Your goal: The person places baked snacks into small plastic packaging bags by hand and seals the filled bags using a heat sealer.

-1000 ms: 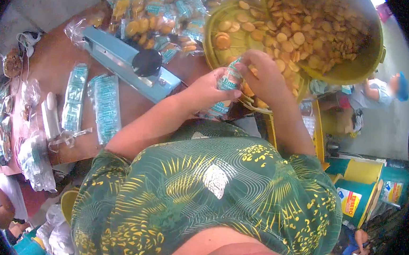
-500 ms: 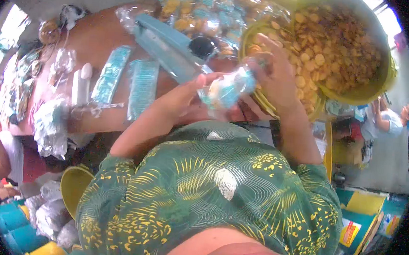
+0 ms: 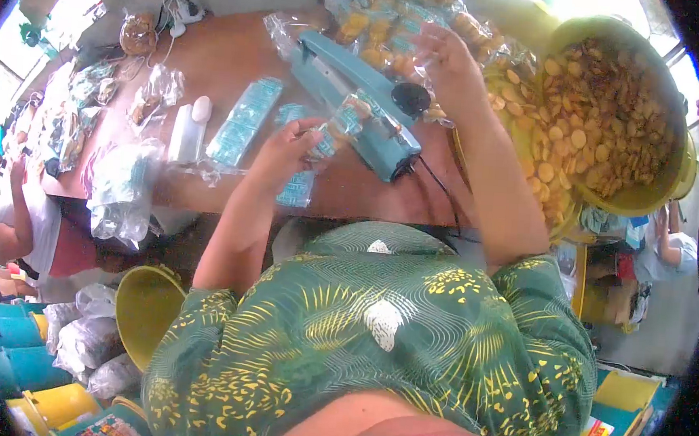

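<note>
A brown tabletop (image 3: 223, 55) fills the room's middle, and a long blue sealer (image 3: 352, 64) with one round black knob (image 3: 410, 99) lies slantwise across it. Compared with half a second ago, when both hands were at the packet just to the right of the sealer, they have parted. The left hand (image 3: 288, 149) is now left of the sealer's near half, fingers pinching one small printed packet (image 3: 350, 114), which overlaps the sealer in view; whether the two touch I cannot tell. The right hand (image 3: 451, 59) has let go of that packet and is now past the sealer's knob, by the pile of filled packets (image 3: 379, 30), fingers partly curled; whether it grips anything there I cannot tell. Counting round the sealer: two stacks of flat wrappers to its left, one whole (image 3: 245, 122) and one partly behind the left hand (image 3: 295, 190); two yellow containers of biscuits to its right, a deep tub (image 3: 622, 203) and a shallower one (image 3: 570, 213); and two other people, one far left of it (image 3: 12, 231), one far right (image 3: 671, 249)
</note>
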The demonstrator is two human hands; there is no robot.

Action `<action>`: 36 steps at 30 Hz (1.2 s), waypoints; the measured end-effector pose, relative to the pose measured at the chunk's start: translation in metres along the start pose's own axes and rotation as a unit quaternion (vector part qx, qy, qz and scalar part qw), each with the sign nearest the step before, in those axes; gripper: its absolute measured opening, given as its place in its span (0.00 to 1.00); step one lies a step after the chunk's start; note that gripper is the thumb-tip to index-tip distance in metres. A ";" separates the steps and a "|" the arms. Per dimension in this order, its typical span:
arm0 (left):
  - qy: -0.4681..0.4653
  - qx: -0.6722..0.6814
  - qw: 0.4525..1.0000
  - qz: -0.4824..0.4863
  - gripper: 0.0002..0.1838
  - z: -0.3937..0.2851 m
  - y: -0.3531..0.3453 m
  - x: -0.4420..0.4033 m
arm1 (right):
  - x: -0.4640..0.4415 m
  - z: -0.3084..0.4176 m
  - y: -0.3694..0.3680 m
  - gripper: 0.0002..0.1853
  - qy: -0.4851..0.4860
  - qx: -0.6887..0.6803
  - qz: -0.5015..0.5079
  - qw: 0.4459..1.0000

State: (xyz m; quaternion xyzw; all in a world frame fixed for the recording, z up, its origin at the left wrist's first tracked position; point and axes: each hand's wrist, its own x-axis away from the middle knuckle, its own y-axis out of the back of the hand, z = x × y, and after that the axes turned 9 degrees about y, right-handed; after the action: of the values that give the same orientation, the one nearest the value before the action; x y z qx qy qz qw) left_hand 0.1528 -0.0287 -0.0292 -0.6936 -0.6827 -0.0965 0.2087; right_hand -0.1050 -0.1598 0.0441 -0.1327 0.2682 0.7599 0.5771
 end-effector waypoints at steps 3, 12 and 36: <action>0.015 -0.001 1.000 0.014 0.23 0.000 0.009 -0.007 | 0.017 0.039 -0.006 0.21 0.049 0.078 0.079 0.993; 0.016 -0.112 0.993 -0.024 0.18 -0.017 0.022 -0.004 | 0.046 0.032 -0.034 0.20 -0.029 0.083 0.109 0.990; 0.050 -0.645 0.725 0.236 0.29 -0.090 -0.018 0.031 | 0.074 0.043 -0.005 0.11 0.176 0.030 -0.037 0.983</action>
State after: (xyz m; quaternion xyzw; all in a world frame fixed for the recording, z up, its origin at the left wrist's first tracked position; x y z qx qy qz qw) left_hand 0.1501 -0.0384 0.0669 -0.7940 -0.2583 -0.4959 -0.2387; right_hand -0.1179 -0.0754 0.0405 -0.2572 0.3834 0.6940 0.5525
